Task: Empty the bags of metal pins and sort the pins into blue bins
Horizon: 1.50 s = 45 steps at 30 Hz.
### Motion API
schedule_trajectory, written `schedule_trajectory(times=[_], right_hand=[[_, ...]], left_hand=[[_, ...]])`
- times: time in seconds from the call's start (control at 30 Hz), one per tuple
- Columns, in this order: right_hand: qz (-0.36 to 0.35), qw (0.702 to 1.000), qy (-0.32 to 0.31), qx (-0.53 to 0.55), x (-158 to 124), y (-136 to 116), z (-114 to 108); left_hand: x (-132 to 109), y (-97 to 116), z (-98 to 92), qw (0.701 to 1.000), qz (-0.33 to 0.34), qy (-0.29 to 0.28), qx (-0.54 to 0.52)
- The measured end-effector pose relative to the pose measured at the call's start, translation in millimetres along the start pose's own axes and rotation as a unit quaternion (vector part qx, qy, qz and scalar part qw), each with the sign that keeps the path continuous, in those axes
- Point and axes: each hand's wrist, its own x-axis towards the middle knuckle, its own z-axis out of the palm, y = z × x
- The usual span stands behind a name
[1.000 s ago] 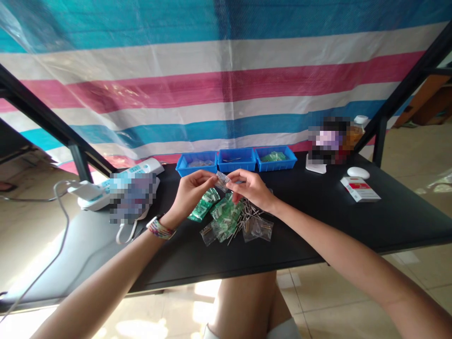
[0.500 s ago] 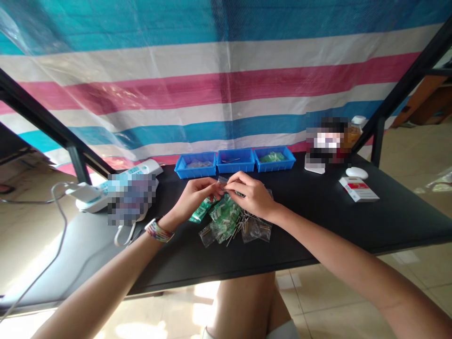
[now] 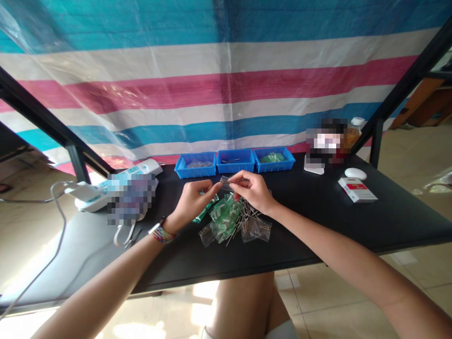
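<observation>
Clear plastic bag (image 3: 224, 181), small and almost see-through, was held up between both hands just above the black table (image 3: 353, 221). It sat at 12 o'clock from the heap of packets (image 3: 223, 220) lying below it. The left hand (image 3: 192, 201) had its thumb and forefinger closed on the bag's left edge, with the other fingers curled loosely underneath. The right hand (image 3: 253, 190) pinched the right edge between thumb and fingertips, palm turned down. What the clear plastic bag contained was too small to tell.

A beaded bracelet (image 3: 161, 232) ringed the left wrist. The heap held clear packets with green parts inside, and loose metal pins (image 3: 249, 214) were scattered at its 2 o'clock side, just under the right wrist. One green packet (image 3: 204, 212) lay at 9 o'clock from the heap, partly under the left hand.

At 12 o'clock from the hands, three blue trays stood in a row, touching, along the far edge: the left tray (image 3: 196, 165), the middle tray (image 3: 236, 161) and the right tray (image 3: 275, 159), which held green pieces. A white telephone (image 3: 146, 167) lay at 9 o'clock, near the table's left end. At 3 o'clock, well apart from the hands, lay a red-and-white box (image 3: 356, 189) with a white mouse (image 3: 355, 173) just beyond it. A striped tarpaulin (image 3: 226, 89) hung behind the table.
</observation>
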Motion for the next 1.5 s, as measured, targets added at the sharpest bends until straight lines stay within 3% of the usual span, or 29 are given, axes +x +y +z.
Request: schedule_trajectory(times=[0.07, 0.2, 0.37, 0.47, 0.6, 0.73, 0.9, 1.03, 1.13, 1.23, 1.33, 1.5], right_hand=[[-0.089, 0.992, 0.015, -0.088, -1.6, -0.3, -1.3], [-0.250, 0.939, 0.003, -0.234, -4.8, 0.8, -3.6], [-0.282, 0.906, -0.032, -0.314, -6.1, 4.5, -4.7], [-0.271, 0.901, -0.048, -0.335, -6.6, 0.7, -3.3], [-0.247, 0.892, -0.157, -0.345, -11.3, -4.7, 4.0], [-0.194, 0.862, -0.206, -0.420, -19.8, -1.6, 12.9], [-0.157, 0.846, -0.205, -0.466, -22.0, 3.0, 15.5], [-0.143, 0.861, -0.191, -0.450, -18.4, 5.5, 15.1], [-0.147, 0.868, -0.178, -0.440, -16.2, 7.6, 15.1], [-0.158, 0.866, -0.167, -0.444, -15.0, 7.8, 14.2], [-0.162, 0.862, -0.165, -0.451, -14.8, 6.9, 13.4], [-0.163, 0.865, -0.160, -0.447, -15.5, 7.8, 13.8]], left_hand=[[1.6, 0.0, -0.6, 0.997, -0.026, -0.028, -0.059], [6.3, -1.1, -0.4, 0.979, -0.053, -0.070, -0.183], [11.0, -9.0, -2.5, 0.973, -0.072, -0.082, -0.202], [17.1, -19.1, -10.1, 0.976, -0.091, -0.011, -0.197], [28.3, -38.4, -26.7, 0.962, -0.119, 0.134, -0.207], [34.6, -50.8, -39.2, 0.947, -0.139, 0.179, -0.226], [33.1, -45.4, -42.0, 0.946, -0.152, 0.143, -0.250], [28.3, -37.8, -40.5, 0.983, -0.080, 0.118, -0.112], [24.2, -35.3, -36.2, 0.999, -0.015, -0.011, 0.041], [21.8, -37.6, -29.4, 0.981, 0.066, -0.109, 0.145], [22.1, -44.0, -23.9, 0.969, 0.107, -0.132, 0.179], [23.3, -49.6, -20.6, 0.974, 0.102, -0.116, 0.164]])
